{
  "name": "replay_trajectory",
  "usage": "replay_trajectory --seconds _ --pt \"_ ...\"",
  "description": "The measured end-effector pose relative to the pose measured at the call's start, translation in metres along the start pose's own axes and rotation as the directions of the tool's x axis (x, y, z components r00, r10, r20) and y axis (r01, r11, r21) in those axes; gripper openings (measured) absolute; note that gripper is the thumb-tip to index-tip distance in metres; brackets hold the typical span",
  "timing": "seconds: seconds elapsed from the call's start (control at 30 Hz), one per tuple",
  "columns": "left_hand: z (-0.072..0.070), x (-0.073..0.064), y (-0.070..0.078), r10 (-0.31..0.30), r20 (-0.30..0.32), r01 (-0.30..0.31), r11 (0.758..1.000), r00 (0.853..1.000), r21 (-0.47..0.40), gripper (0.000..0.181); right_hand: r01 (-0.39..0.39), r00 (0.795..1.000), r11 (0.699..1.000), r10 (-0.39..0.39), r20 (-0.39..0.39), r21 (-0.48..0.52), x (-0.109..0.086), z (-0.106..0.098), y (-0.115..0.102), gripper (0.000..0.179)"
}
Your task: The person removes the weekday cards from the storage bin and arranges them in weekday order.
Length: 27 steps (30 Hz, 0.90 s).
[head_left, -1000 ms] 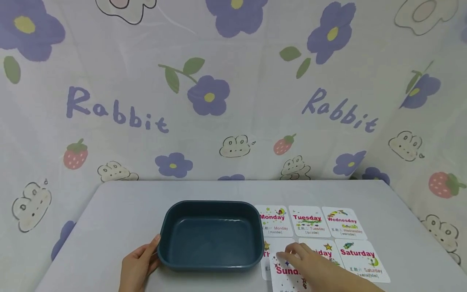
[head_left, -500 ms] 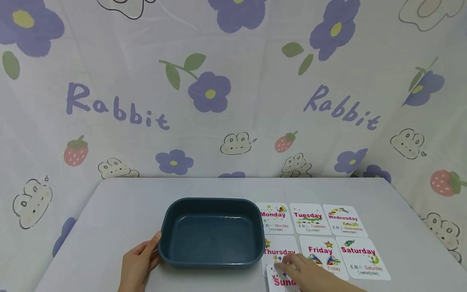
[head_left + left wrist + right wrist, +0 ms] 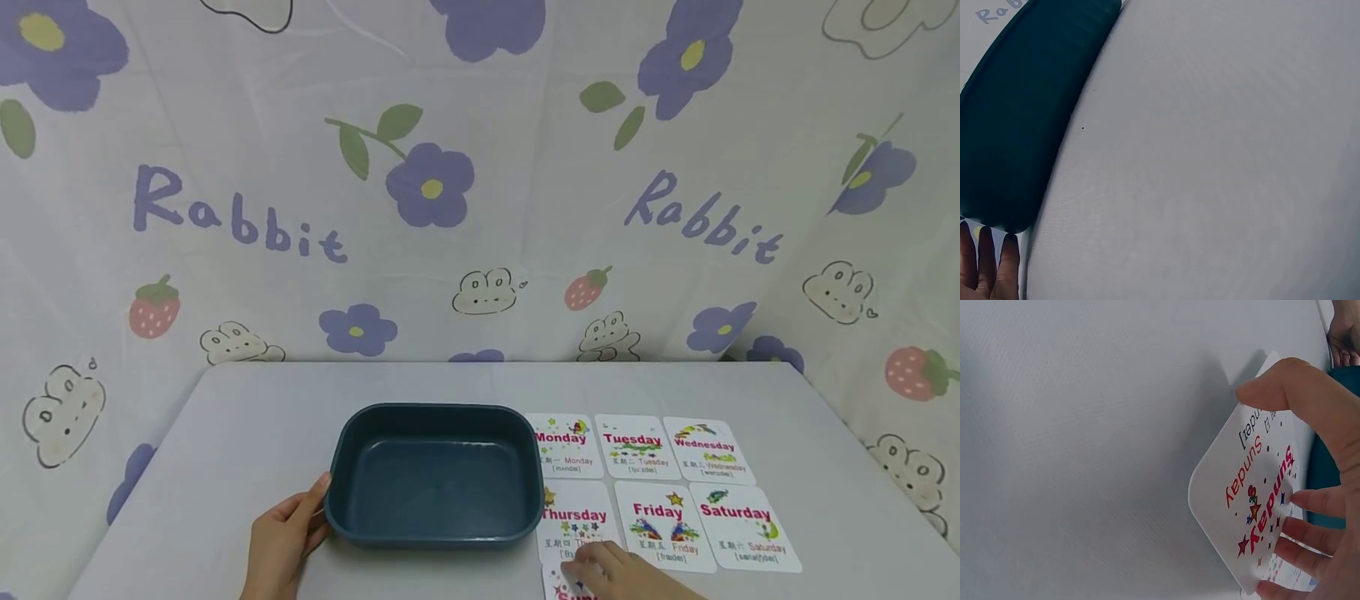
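Note:
My left hand [image 3: 283,537] is at the left end of a dark teal plastic bin [image 3: 435,533], its fingertips touching the outer wall near the rim. The left wrist view shows straight fingers [image 3: 1005,275] against the bin's end. My right hand [image 3: 618,571] holds a white "Sunday" flashcard [image 3: 1254,494] by opposite edges, with the thumb on one edge and the fingers along the other. The card is tilted, casting a shadow on the table. In the head view it is just below the "Thursday" card [image 3: 573,515], partly hidden by the hand and cut off by the frame.
Right of the bin, "Monday" [image 3: 566,458], "Tuesday" [image 3: 633,450] and "Wednesday" [image 3: 708,450] cards form a back row. "Friday" [image 3: 660,533] and "Saturday" [image 3: 738,529] continue the front row. A patterned cloth [image 3: 525,208] hangs behind the white table [image 3: 255,433].
My right hand has moved toward the near edge with the Sunday card, uncovering the Thursday and Friday cards. The left hand stays at the bin. The head view has shifted slightly.

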State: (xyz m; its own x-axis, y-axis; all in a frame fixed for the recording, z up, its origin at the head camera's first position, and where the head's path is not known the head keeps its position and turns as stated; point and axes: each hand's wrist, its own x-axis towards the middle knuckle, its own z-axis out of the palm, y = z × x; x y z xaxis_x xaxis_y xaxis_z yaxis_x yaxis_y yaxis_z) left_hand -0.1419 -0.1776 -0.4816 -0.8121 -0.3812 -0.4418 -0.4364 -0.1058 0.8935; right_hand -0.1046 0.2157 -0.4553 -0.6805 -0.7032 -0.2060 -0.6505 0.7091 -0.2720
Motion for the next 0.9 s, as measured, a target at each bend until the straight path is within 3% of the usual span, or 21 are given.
replay_trajectory --seconds 0.4,0.9 --pt "-0.0009 -0.0015 0.0013 -0.003 -0.001 0.003 1.0 1.0 -0.014 0.08 -0.031 0.999 0.996 0.032 0.007 -0.079 -0.0004 0.0056 -0.0033 0.07" --pt "0.0014 -0.001 0.0013 -0.007 -0.021 0.007 1.0 1.0 0.015 0.08 -0.052 0.998 0.999 0.051 -0.028 -0.016 -0.0004 0.0107 -0.0029 0.068"
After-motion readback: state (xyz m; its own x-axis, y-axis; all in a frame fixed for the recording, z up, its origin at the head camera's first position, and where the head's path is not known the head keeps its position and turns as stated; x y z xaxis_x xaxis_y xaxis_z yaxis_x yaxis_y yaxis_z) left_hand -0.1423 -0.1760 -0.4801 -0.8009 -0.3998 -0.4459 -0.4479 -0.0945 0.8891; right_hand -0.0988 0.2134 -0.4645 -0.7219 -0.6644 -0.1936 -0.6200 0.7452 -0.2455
